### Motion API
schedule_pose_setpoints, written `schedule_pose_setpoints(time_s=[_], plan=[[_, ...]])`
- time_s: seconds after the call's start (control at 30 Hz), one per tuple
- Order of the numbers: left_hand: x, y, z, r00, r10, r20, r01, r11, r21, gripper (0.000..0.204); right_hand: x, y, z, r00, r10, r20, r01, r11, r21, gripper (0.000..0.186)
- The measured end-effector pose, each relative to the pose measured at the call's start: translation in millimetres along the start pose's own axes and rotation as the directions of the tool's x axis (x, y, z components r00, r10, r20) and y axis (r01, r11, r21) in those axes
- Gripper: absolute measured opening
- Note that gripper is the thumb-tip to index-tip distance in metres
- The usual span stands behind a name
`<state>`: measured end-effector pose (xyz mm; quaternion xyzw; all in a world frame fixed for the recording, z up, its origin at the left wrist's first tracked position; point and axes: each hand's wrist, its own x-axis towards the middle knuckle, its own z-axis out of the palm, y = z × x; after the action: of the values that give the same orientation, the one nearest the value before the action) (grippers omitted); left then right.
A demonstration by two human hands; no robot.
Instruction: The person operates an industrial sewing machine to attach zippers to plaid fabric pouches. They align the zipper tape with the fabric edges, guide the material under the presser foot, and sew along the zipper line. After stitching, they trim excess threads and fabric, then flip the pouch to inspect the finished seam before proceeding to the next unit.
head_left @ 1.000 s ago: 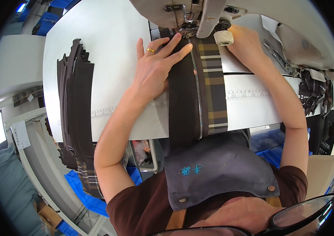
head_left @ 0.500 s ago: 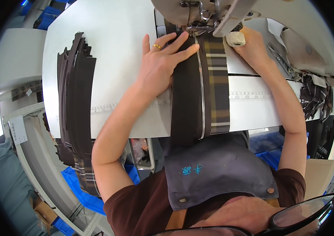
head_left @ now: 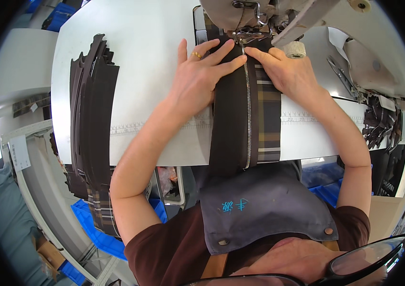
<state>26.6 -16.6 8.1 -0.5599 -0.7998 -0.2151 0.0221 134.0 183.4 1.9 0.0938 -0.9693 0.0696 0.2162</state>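
Flat on the dark brown fabric strip, just left of the metal zipper, my left hand rests with its fingers spread. My right hand is on the other side of the zipper, its fingers reaching left, with one fingertip by the teeth. Neither hand grips anything that I can see. Plaid fabric in brown and olive lies along the zipper's right side. Just beyond my fingertips is the presser foot of the sewing machine, over the far end of the zipper.
A stack of dark fabric strips hangs over the white table's front edge at the left. Scissors lie right of the machine, near a pile of dark scraps. A blue bin stands below the table.
My right hand has come from beside the machine's white knob leftward and nearer onto the fabric by the zipper. My left hand stays on the dark strip, close to where it was.
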Motion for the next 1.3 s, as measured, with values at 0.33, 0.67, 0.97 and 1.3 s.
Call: schedule_pose_setpoints(time_s=[0.33, 0.67, 0.97, 1.3], plan=[[3, -6, 3, 0.999, 0.024, -0.035, -0.023, 0.999, 0.038, 0.059, -2, 4, 6, 0.999, -0.018, 0.029, 0.021, 0.992, -0.124, 0.052], [-71, 34, -6, 0.905, 0.426, -0.007, -0.423, 0.900, 0.102, 0.040, -62, -30, -40, 0.999, 0.034, -0.038, -0.016, 0.919, 0.394, 0.024], [-114, 84, 3, 0.981, -0.065, -0.181, 0.006, 0.952, -0.307, 0.030, -104, -125, -27, 0.994, -0.068, -0.083, 0.076, 0.992, 0.098, 0.036], [-117, 83, 5, 0.974, -0.035, -0.226, -0.024, 0.967, -0.252, 0.029, -110, -118, -23, 0.985, -0.007, -0.174, 0.060, 0.951, 0.305, 0.032]])
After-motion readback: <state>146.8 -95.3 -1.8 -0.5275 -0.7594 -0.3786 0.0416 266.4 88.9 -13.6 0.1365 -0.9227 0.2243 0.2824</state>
